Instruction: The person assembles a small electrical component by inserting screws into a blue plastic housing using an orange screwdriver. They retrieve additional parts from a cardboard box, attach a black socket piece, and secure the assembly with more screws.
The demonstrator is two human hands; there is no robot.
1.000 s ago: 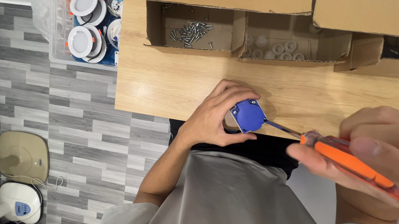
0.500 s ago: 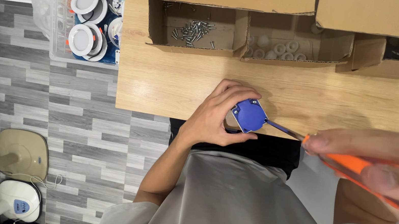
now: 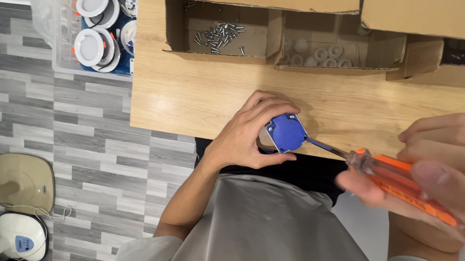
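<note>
**Holding a blue part at the table's near edge while a screwdriver meets it**

Starting at the far left, a clear plastic bin (image 3: 61, 18) stands on the floor beside the left edge of the wooden tabletop (image 3: 189, 95), and it holds round white fittings (image 3: 89, 46). Along the far edge of the tabletop there is a row of open cardboard boxes: the left one (image 3: 214, 38) contains loose small screws (image 3: 218, 33), and the next one (image 3: 338, 52) contains pale round pieces (too faint to name with certainty).

Near the middle of the near edge, the left hand (image 3: 247, 132) is closed around a small blue square part (image 3: 286, 133); the fingers wrap over its far side and the thumb presses from below, so the part is held firmly, tilted, just above the wood. From the right comes the metal shaft of an orange-handled screwdriver (image 3: 399, 182), and its tip touches the right side of the blue part. The right hand (image 3: 459, 184) grips the orange handle with all fingers folded over it, close to the camera and a little blurred.

As I judge it, the work on this part is in the middle: tool and part are engaged, but whether a screw is already seated cannot be seen. Many screws remain in the box.
</note>
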